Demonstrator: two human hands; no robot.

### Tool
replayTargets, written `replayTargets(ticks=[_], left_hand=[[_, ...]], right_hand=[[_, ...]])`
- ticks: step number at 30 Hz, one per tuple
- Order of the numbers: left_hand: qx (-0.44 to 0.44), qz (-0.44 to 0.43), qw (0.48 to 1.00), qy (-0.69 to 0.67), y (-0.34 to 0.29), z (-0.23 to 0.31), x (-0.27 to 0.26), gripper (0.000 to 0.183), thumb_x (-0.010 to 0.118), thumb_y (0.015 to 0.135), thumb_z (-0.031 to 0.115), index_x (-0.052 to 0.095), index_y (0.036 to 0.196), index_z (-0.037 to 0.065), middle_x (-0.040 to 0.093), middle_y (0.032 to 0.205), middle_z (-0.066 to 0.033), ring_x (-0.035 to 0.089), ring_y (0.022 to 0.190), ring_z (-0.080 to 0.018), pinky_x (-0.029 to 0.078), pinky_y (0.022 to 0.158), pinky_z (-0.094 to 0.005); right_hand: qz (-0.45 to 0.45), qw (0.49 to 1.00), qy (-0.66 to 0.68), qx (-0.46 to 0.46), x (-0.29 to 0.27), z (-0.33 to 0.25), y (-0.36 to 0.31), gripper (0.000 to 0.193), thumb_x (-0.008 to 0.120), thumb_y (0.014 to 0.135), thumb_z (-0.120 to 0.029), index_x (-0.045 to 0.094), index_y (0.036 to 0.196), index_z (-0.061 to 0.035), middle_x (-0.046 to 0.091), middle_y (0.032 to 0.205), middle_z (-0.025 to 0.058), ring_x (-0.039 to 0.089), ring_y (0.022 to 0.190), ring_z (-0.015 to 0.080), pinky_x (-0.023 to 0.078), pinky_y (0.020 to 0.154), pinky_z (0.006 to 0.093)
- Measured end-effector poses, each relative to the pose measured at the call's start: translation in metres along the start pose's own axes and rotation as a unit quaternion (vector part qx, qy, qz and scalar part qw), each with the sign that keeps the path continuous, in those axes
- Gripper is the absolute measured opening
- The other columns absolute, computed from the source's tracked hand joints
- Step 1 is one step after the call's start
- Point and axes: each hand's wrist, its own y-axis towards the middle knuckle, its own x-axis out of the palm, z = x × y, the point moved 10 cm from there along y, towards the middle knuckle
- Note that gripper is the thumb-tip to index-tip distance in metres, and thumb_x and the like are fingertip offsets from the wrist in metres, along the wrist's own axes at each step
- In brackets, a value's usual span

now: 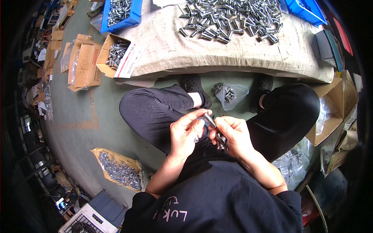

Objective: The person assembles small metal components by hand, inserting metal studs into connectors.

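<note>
In front of my lap, my left hand [185, 132] pinches the upper end of a short shiny metal sleeve [210, 121] with a wider end. The lower end of this sleeve meets the thumb and fingertips of my right hand [236, 134]. Curled fingers of the right hand also hold a few darker metal pieces [221, 141], partly hidden in the palm. A small metal piece [196, 139], perhaps a screw, pokes out below my left fingers. Similar metal sleeves [229, 19] lie heaped on the cloth-covered table [233, 58] ahead.
Blue bins [136, 15] flank the heap, with an open carton [104, 58] of metal parts at the table's left. Between my feet lies a plastic bag [235, 95] of parts. Small hardware covers a sack [110, 153] on the left floor; another carton [328, 122] stands right.
</note>
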Motion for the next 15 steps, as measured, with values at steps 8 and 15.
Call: replayTargets(ticks=[8,15], left_hand=[[-0.107,-0.042,0.958,-0.263,-0.003,-0.019,0.011,0.02,0.054,0.086,0.012,0.06,0.101,0.001,0.063,0.088,-0.0108,0.047,0.055,-0.0061,0.039,0.049,-0.0174],[-0.159,-0.055,0.911,-0.376,-0.006,-0.017,0.016,0.021,0.049,0.088,0.016,0.059,0.096,-0.001,0.06,0.087,-0.0155,0.049,0.053,-0.009,0.04,0.045,-0.019]], right_hand=[[-0.044,0.998,0.024,0.029,0.017,-0.001,-0.007,0.025,0.053,0.087,-0.022,0.06,0.082,0.001,0.061,0.065,0.0078,0.056,0.051,0.0116,0.045,0.046,0.0214],[-0.077,0.996,0.039,0.023,0.018,0.002,-0.006,0.02,0.055,0.086,-0.017,0.06,0.083,0.0026,0.061,0.068,0.0094,0.057,0.057,0.0136,0.047,0.052,0.0239]])
